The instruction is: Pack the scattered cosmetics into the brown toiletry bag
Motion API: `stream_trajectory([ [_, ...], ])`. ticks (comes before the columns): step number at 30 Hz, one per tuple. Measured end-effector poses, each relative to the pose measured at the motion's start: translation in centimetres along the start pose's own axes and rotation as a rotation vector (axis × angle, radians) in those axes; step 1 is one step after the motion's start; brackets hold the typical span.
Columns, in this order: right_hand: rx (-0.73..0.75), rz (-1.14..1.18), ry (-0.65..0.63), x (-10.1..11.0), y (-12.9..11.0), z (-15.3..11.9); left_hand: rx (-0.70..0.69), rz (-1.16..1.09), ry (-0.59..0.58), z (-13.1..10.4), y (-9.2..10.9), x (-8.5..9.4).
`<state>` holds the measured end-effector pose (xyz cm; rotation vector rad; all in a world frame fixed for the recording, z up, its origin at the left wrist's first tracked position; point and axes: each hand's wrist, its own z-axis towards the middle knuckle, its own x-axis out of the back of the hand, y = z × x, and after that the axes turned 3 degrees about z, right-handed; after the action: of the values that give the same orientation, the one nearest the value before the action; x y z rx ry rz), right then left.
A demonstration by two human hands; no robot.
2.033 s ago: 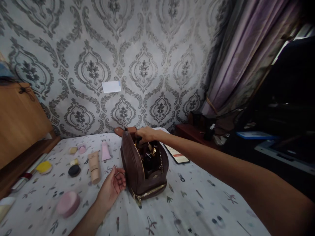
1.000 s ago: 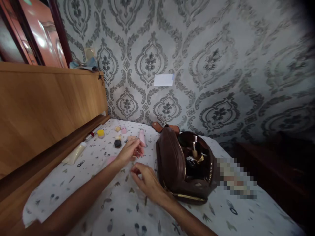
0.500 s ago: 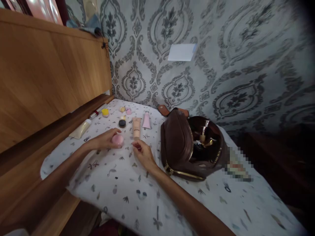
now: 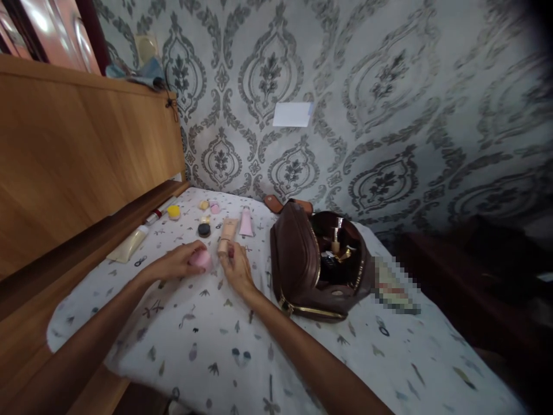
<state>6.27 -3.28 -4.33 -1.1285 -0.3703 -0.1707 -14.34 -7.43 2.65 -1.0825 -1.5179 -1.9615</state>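
My left hand [image 4: 180, 260] has its fingers closed round a small pink jar [image 4: 200, 261] on the patterned white cloth. Just to its right, my right hand [image 4: 237, 265] pinches the near end of a peach-coloured cosmetic tube [image 4: 228, 233], which lies slightly slanted. Beyond that tube is a pale pink tube [image 4: 246, 222]. A round black-lidded pot [image 4: 204, 230] sits behind the pink jar. To the right stands a brown toiletry bag [image 4: 298, 253], unzipped, with bottles and other small items inside.
Along the left lie a cream tube [image 4: 128, 244], a yellow-lidded pot [image 4: 173, 212] and a clear tube with a red band [image 4: 154, 216]. Small yellow and pink pieces [image 4: 214, 207] rest at the back. A wooden panel [image 4: 95, 138] borders the left; a patterned wall [image 4: 294, 69] stands behind.
My right hand has closed on the peach tube, which now lies more slanted. My left hand stays on the pink jar. The view has shifted, moving the scene leftward.
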Motion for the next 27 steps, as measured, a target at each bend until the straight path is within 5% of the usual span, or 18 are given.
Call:
stream_trajectory([
  [5,0.003,0.210,0.048,0.3,0.1,-0.6,0.016,-0.349,-0.020,1.3,-0.4,0.5],
  [11,-0.236,0.858,-0.137,0.3,-0.7,-0.6,0.004,-0.736,0.030,3.5,0.1,-0.7],
  [16,-0.398,1.287,-0.182,1.2,-0.8,-0.1,-0.074,-0.675,0.016,5.0,1.9,-1.9],
  [20,-0.545,1.510,-0.189,2.2,-0.9,0.3,-0.107,-0.595,0.112,5.9,3.9,-3.0],
  [27,-0.712,1.491,-0.139,2.8,-2.1,0.4,-0.080,-0.650,0.153,6.4,5.6,-5.6],
])
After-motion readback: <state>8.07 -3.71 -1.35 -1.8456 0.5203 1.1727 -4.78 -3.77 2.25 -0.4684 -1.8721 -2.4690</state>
